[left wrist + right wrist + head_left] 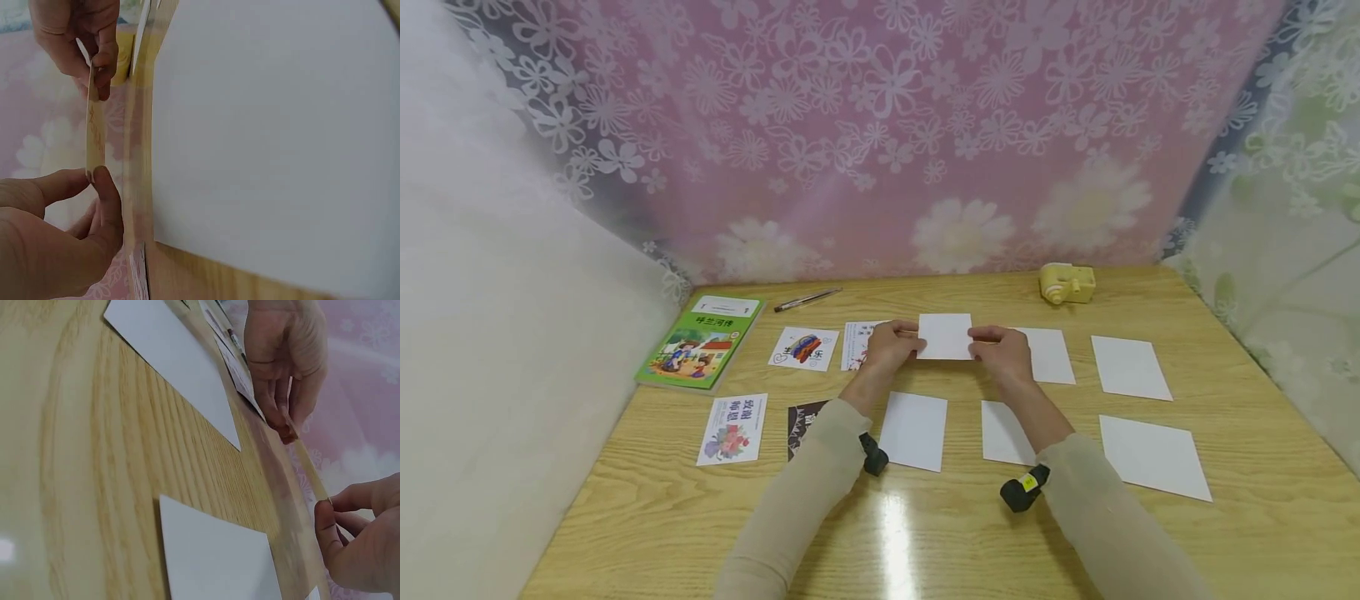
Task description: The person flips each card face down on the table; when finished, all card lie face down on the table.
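Note:
Between my two hands a card [945, 337] is held up off the table, its plain white side toward the head camera. My left hand [889, 348] pinches one edge between thumb and fingers. At the opposite edge my right hand [1002, 352] pinches it the same way. In the left wrist view the card [95, 134] is seen nearly edge-on, with faint reddish marks on its far face. Below the hands lie a white card [913, 431] and another white card [1006, 433], partly hidden by the right arm.
More white cards [1131, 367] lie at the right. Printed cards [732, 429] are at the left, one partly under the left sleeve. A green book [703, 342], a pen [808, 300] and a yellow toy-like object [1067, 283] sit toward the back of the wooden table [647, 508].

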`<state>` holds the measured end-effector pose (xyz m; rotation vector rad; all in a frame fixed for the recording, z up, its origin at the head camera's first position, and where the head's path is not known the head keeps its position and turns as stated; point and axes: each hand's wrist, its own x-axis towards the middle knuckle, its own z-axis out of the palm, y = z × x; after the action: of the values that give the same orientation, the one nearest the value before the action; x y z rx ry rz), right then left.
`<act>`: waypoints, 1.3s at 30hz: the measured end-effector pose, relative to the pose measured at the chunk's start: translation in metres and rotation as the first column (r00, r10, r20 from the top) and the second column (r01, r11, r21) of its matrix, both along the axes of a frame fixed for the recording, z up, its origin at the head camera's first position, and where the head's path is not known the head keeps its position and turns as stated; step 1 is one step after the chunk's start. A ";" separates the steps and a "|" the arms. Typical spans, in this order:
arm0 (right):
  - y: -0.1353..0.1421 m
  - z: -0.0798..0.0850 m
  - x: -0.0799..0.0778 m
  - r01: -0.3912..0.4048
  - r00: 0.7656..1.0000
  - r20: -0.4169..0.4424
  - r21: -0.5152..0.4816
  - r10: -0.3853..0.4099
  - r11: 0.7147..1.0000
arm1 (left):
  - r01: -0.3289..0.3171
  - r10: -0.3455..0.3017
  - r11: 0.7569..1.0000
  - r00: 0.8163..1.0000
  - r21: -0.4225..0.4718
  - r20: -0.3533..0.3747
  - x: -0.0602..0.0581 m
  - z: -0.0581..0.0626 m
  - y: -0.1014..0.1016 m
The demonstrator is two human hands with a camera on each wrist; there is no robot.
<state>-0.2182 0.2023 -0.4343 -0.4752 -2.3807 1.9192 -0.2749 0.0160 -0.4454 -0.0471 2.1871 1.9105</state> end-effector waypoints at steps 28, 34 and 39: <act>0.000 0.002 0.000 -0.050 0.993 0.113 0.112 0.037 0.992 | 0.159 -0.146 0.978 0.984 -0.136 0.105 0.009 0.018 0.007; 0.001 0.002 0.003 -0.077 0.993 0.100 0.122 0.065 0.990 | 0.183 -0.174 0.979 0.979 -0.084 0.102 0.010 0.020 0.004; -0.002 0.005 0.006 -0.060 0.997 0.046 0.097 0.056 0.993 | 0.206 -0.203 0.978 0.976 -0.035 0.083 0.009 0.022 -0.006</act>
<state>-0.2127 0.2006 -0.4295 -0.4501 -2.5290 1.8208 -0.2657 0.0100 -0.4230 0.0911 2.0924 1.7206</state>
